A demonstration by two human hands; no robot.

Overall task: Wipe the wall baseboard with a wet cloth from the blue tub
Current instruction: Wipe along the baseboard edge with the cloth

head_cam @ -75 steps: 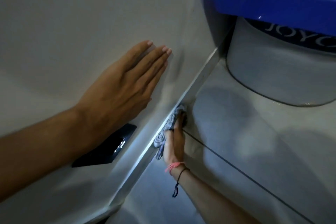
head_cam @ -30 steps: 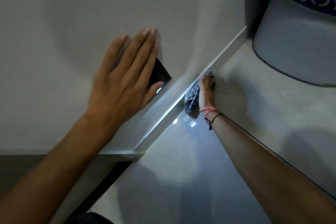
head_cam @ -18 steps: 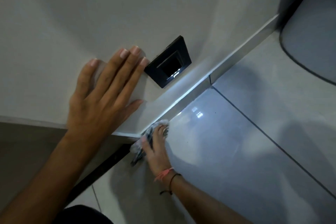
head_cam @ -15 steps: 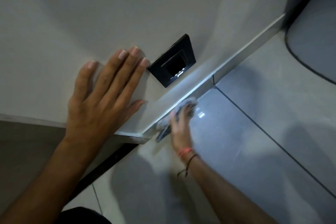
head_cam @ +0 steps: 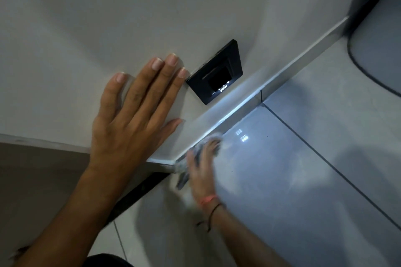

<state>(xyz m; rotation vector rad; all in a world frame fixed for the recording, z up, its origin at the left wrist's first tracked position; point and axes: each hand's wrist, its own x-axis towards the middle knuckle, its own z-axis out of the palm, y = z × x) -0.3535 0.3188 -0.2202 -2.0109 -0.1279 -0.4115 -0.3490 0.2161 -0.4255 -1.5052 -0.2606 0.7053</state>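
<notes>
Wiping step in hand: right hand (head_cam: 200, 171) closed on cloth (head_cam: 196, 154), pressed to baseboard (head_cam: 238, 112) below the black socket (head_cam: 216, 71). Left hand (head_cam: 132, 119) open, flat on wall beside socket. Next: slide cloth along the baseboard.

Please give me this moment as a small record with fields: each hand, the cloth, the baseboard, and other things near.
left hand: flat and open on the pale wall, fingers spread
right hand: blurred, pressing the crumpled grey patterned cloth
cloth position: against the pale baseboard strip, at the wall's outer corner
black square wall plate: just beyond the left fingertips, above the baseboard
glossy grey tiled floor: reflects light spots
blue tub: not in view
</notes>
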